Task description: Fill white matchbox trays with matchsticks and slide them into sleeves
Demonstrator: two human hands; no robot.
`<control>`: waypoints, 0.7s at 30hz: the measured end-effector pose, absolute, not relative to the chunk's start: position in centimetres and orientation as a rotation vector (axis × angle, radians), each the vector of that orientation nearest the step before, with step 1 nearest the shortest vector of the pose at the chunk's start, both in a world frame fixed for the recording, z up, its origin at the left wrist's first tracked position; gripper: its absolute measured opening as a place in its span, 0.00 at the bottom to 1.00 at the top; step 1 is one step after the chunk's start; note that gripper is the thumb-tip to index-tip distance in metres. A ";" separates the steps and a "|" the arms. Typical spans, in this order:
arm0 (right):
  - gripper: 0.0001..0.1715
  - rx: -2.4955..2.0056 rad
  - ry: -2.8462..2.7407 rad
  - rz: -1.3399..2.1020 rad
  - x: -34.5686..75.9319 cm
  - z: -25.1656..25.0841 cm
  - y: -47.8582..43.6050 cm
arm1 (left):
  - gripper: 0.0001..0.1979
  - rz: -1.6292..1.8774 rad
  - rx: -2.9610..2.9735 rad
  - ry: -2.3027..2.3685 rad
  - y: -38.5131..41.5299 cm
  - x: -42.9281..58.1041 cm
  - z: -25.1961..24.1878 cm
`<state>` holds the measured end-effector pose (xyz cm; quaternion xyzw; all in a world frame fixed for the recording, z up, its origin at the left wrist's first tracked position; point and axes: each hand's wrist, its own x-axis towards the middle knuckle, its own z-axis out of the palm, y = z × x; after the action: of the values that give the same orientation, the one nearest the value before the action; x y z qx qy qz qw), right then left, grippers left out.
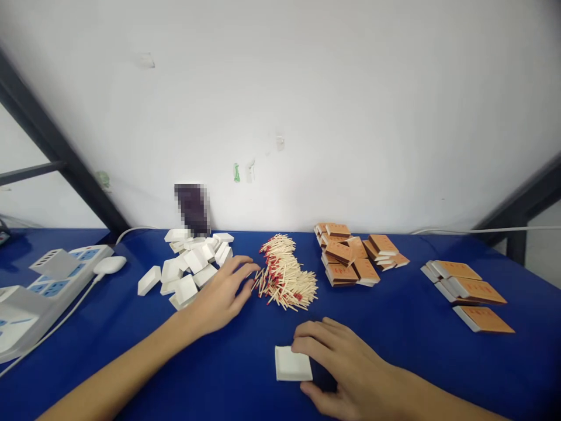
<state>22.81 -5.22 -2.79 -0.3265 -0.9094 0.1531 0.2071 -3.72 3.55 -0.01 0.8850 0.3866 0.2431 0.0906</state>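
reaching flat over the blue desk (394,345), the left hand (219,298) is spreading its fingers wide and holding nothing, its fingertips touching the left side of the loose matches (284,280) heaped toward the back edge, probably because that is the nearest side of the heap. the right hand (346,368) is resting near the front edge, fingers and thumb curling loosely round the right side of a single white tray (291,363); whether it is actually pinching the tray i cannot tell, though the touch seems to be steadying it flat. the tray is lying alone, open side up, shallow, plain white and showing nothing inside. just behind the left hand a pile of white trays (193,266) is sitting jumbled, and right of the matches the orange sleeves (355,254) are lying heaped. closed orange boxes (471,292) are lying toward the right edge, a power strip (44,286) at the left edge.
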 end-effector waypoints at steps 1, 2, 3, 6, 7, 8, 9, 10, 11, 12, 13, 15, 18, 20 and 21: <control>0.18 -0.883 -2.538 0.408 22.9 -2.8 -5.2 | 0.16 0.690 2.685 1.174 4.1 -3.8 -0.3; 0.17 -0.861 -2.537 0.390 22.9 -2.8 -5.2 | 0.17 0.650 2.728 1.189 4.5 -3.8 -0.7; 0.17 -0.846 -2.535 0.376 22.9 -2.9 -5.2 | 0.17 0.617 2.763 1.195 4.7 -3.7 -1.1; 0.17 -0.835 -2.543 0.359 23.0 -2.8 -5.1 | 0.19 0.550 2.808 1.218 4.5 -3.7 -2.0; 0.17 -0.838 -2.550 0.355 23.0 -2.8 -5.1 | 0.19 0.525 2.814 1.222 4.4 -3.7 -2.1; 0.16 -0.845 -2.557 0.353 23.0 -2.7 -5.1 | 0.20 0.492 2.821 1.219 4.3 -3.7 -2.2; 0.16 -0.852 -2.564 0.355 23.0 -2.7 -5.1 | 0.21 0.455 2.829 1.210 4.2 -3.8 -2.2; 0.16 -0.856 -2.570 0.358 23.0 -2.7 -5.1 | 0.21 0.415 2.840 1.196 4.2 -3.8 -2.1; 0.16 -0.860 -2.577 0.364 23.1 -2.7 -5.1 | 0.21 0.372 2.854 1.177 4.2 -3.8 -2.0; 0.16 -0.860 -2.583 0.368 23.1 -2.7 -5.1 | 0.22 0.343 2.867 1.156 4.2 -3.8 -1.9; 0.16 -0.862 -2.586 0.367 23.1 -2.6 -5.1 | 0.22 0.327 2.878 1.138 4.2 -3.7 -1.8; 0.16 -0.861 -2.587 0.359 23.1 -2.5 -5.2 | 0.21 0.350 2.896 1.114 4.2 -3.7 -1.6; 0.15 -0.858 -2.586 0.343 23.2 -2.3 -5.3 | 0.19 0.373 2.921 1.078 4.0 -3.9 -1.4; 0.14 -0.859 -2.588 0.329 23.3 -2.1 -5.5 | 0.18 0.387 2.938 1.073 3.9 -4.2 -1.3; 0.14 -0.861 -2.590 0.321 23.3 -2.1 -5.5 | 0.18 0.396 2.952 1.073 3.8 -4.4 -1.3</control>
<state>23.32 -5.50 -2.08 -0.3073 -0.9242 0.1147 0.1954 -4.39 3.84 -1.25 0.9324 0.3388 0.1250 -0.0122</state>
